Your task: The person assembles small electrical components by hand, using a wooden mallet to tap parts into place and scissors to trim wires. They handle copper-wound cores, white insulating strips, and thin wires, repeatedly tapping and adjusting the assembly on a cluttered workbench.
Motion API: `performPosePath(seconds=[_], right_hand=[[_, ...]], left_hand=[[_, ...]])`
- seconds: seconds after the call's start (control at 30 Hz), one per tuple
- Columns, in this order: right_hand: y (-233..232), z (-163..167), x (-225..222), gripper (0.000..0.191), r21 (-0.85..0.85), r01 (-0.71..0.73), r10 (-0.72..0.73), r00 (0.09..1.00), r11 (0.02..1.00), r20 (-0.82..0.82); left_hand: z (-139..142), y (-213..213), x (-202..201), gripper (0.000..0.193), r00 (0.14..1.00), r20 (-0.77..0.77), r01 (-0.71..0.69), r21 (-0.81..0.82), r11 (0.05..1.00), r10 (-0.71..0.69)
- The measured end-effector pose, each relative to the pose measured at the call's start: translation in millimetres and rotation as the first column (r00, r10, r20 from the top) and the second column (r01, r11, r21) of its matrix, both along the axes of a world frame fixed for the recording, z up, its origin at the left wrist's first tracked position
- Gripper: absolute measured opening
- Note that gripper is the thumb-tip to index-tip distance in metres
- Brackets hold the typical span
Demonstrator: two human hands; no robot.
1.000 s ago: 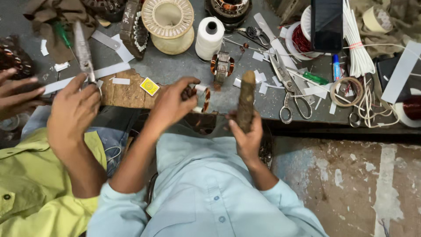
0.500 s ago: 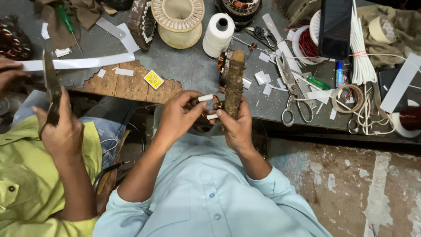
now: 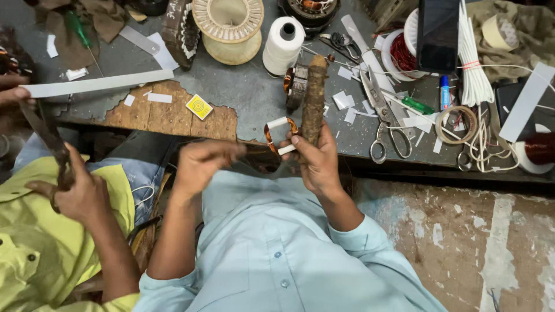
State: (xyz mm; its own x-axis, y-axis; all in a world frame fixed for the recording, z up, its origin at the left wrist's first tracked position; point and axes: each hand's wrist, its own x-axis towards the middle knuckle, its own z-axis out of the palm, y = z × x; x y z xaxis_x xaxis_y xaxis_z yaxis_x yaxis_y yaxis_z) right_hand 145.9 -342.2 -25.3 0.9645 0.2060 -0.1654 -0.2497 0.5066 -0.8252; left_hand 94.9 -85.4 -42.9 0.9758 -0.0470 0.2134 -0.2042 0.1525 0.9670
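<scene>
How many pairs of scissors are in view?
2: worn steel scissors lying on the bench right of the rusty brown rod, and dark scissors in the neighbour's hand at left. Clutter may hide others.

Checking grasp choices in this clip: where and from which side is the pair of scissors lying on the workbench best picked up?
Judging by its pose, the scissors lie flat with blades pointing away, toward the black phone, and finger loops at the near edge of the workbench. Best grip the loops or just above them at the pivot, coming from the near side. The right hand, holding the wooden stick, is closest.
</scene>
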Motion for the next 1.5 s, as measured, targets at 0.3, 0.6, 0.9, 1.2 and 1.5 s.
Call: performPosePath(seconds=[0.3,0.6,0.9,1.2,1.5], right_hand=[[24.1,12.0,-9.2,0.033,0.117,0.031,-0.033,0.999,0.993,0.012],[13.0,1.9,-9.2,0.032,0.057,0.054,-0.055,0.998,0.997,0.011],[25.6,-8.1,-15.9,0.034,0.210,0.044,-0.047,0.999,0.977,0.009],[4.3,-0.1,-13.8,0.052,0.203,-0.135,0.141,0.990,0.970,-0.020],[7.4,-5.0,-18.8,0.049,0.329,-0.196,0.187,0.981,0.924,0.058]], left_hand=[[15.9,-59.7,6.6,0.053,0.849,0.498,-0.445,0.494,0.747,0.176],[2.0,-45.2,19.8,0.013,0.902,-0.143,-0.431,-0.262,0.863,0.407],[2.9,-73.6,9.7,0.033,0.954,-0.250,-0.253,-0.367,0.895,0.168],[16.6,-68.1,0.9,0.026,0.921,0.037,-0.389,0.180,0.904,0.389],[-4.0,-93.0,-13.8,0.011,0.940,-0.341,-0.179,-0.448,0.876,0.018]])
